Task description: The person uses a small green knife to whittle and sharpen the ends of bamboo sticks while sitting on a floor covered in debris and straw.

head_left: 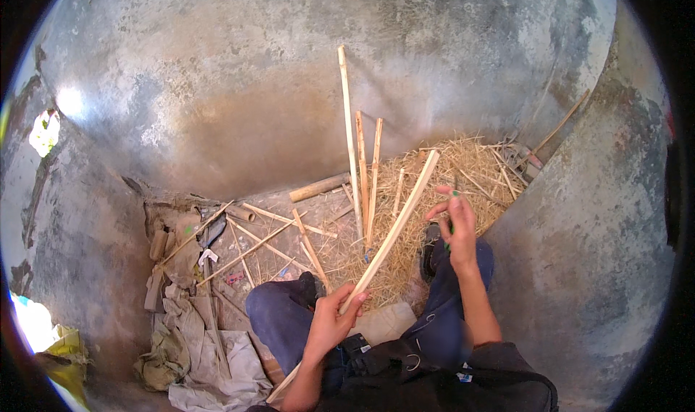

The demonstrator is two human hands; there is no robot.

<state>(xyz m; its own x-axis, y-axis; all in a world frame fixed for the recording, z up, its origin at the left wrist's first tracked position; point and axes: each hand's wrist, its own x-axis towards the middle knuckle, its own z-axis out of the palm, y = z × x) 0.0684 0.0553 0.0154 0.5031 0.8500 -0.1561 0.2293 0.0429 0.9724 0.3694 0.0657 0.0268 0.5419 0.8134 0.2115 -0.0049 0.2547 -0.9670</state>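
Left hand [333, 321] closed round pale strip [394, 227], which slants up across the straw pile [470, 167]. Right hand [459, 227] before the pile, part-curled; green item [447, 247] there unclear, grip cannot be told. Judgement: firm left hold, strip tip clear of pile.

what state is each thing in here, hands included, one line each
Left hand: fingers closed around the pale wooden strip.
Pale wooden strip: held slanting, upper end to the right.
Right hand: raised, fingers partly bent; grip unclear.
Three tall strips: nearly upright.
Round pole: lying down.
Loose strips: scattered, some crossing.
Straw-like shavings: heaped loosely.
Cloth: crumpled.
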